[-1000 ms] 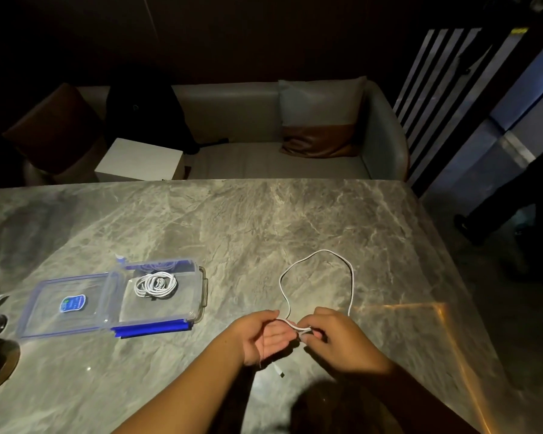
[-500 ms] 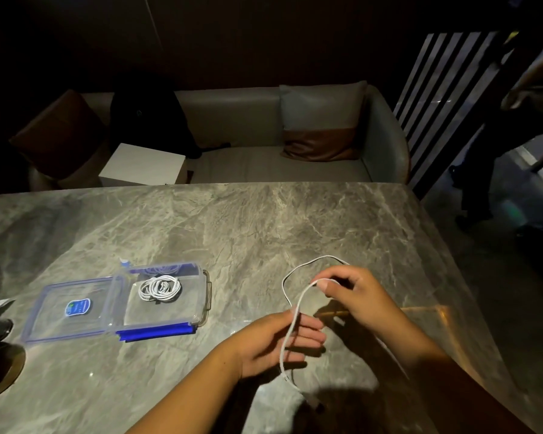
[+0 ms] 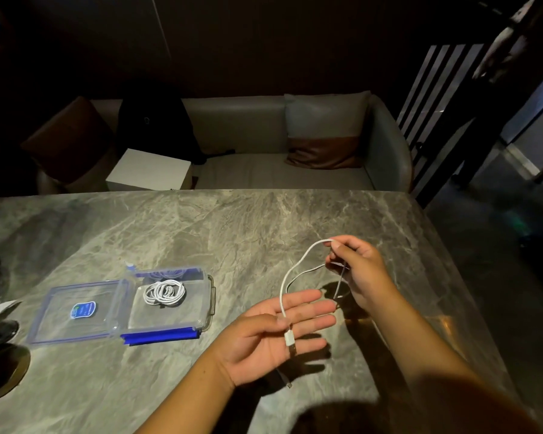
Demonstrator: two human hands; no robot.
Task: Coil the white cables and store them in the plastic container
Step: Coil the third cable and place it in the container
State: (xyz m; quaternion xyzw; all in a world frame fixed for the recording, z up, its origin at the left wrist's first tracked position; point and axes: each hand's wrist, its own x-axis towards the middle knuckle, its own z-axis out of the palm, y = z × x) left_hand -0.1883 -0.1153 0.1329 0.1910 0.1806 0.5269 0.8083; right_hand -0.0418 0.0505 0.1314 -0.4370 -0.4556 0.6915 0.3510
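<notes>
A: Why do we hold our left hand flat like that, palm up, fingers straight and apart?

B: We judge it serves as the former for the coil. The white cable lies across the fingers with its plug on the palm, nothing curled round it. Our right hand pinches the cable farther along, lifted above the bench, so a loop arches between the two hands.

A: And the slack?

B: It drops below the right hand toward the bench; we cannot tell where its far end lies.

A: Where does it go afterwards?

B: Into the plastic container, open to our left, lid folded out flat. One coiled cable sits inside it already.

A: The room?

B: Dim. The bench is grey veined stone. Beyond it stands a pale sofa with a cushion, a white box and a dark bag.
</notes>
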